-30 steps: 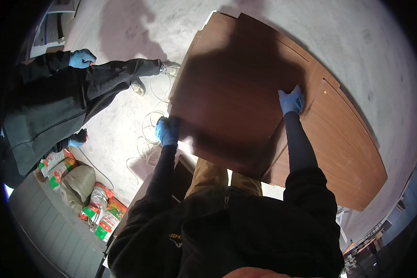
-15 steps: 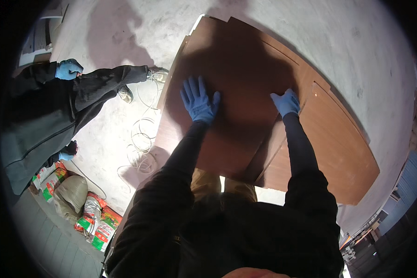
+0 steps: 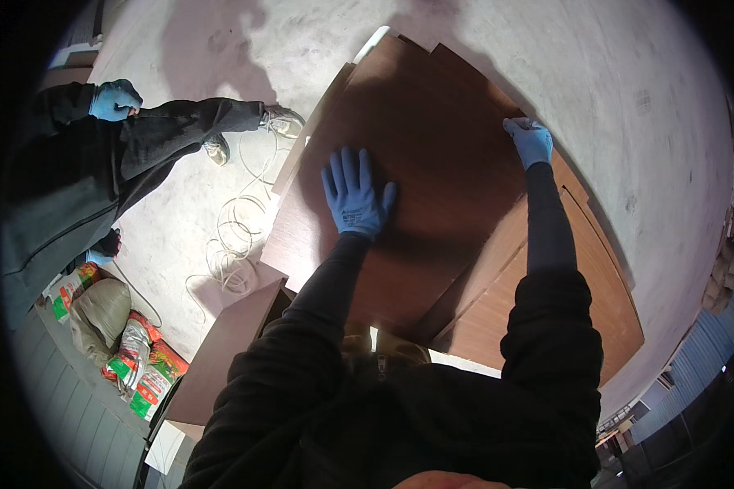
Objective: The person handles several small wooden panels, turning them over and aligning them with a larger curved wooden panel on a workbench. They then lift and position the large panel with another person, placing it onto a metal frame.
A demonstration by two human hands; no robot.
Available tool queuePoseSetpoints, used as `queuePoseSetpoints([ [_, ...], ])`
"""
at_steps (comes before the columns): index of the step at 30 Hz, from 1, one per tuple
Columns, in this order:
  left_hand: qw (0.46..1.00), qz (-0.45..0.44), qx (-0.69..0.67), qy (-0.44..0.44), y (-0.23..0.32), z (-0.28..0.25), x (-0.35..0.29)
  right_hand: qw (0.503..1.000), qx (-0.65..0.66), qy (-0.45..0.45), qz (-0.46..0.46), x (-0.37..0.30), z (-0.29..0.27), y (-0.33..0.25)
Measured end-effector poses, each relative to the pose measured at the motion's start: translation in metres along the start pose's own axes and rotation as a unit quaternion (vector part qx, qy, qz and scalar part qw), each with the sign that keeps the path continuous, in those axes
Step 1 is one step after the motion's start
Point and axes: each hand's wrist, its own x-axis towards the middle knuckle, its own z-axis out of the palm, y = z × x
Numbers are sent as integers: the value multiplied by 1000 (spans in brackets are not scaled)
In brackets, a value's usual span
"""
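Brown wooden boards lie stacked in front of me, the dark upper board overlapping a lighter board on the right. My left hand, in a blue glove, rests flat on the upper board with its fingers spread. Out at that board's far right edge, my right hand, also gloved in blue, has its fingers bent and closed at the edge. Its fingertips are partly hidden.
At the left stands another person in dark clothes and blue gloves. A coil of pale cable lies on the floor near their shoes. Several sacks sit lower left, and a brown box-like piece stands beside my left arm.
My right hand has moved farther away and rightward along the board's edge, its fingers now bent in. My left hand stays flat on the board. The view has shifted slightly.
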Motion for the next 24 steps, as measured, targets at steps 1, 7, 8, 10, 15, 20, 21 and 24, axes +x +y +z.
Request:
queuePoseSetpoints([
  [1, 1000, 1, 0, 1, -1, 0, 0, 1000, 12, -17, 9, 9, -1, 5],
  [7, 1000, -7, -2, -6, -2, 1, 3, 992, 110, -60, 3, 35, 5, 28],
  [8, 1000, -11, 0, -11, -2, 1, 4, 991, 124, -58, -7, 35, 6, 28],
  [10, 1000, -6, -2, -3, -2, 2, 3, 988, 140, -63, -2, 31, 4, 27],
  [15, 1000, -10, 2, -17, -1, 7, -2, 990, 24, -122, -63, 35, -11, 29],
  [20, 999, -12, -25, -23, 2, 1, -6, 974, -103, -141, -146, 43, -13, 25],
  [21, 999, -21, -34, -33, 3, -2, -6, 980, -81, -125, -130, 41, -14, 20],
  [24, 998, -23, -46, -28, 5, -7, -4, 984, -127, -120, -42, 37, -15, -2],
])
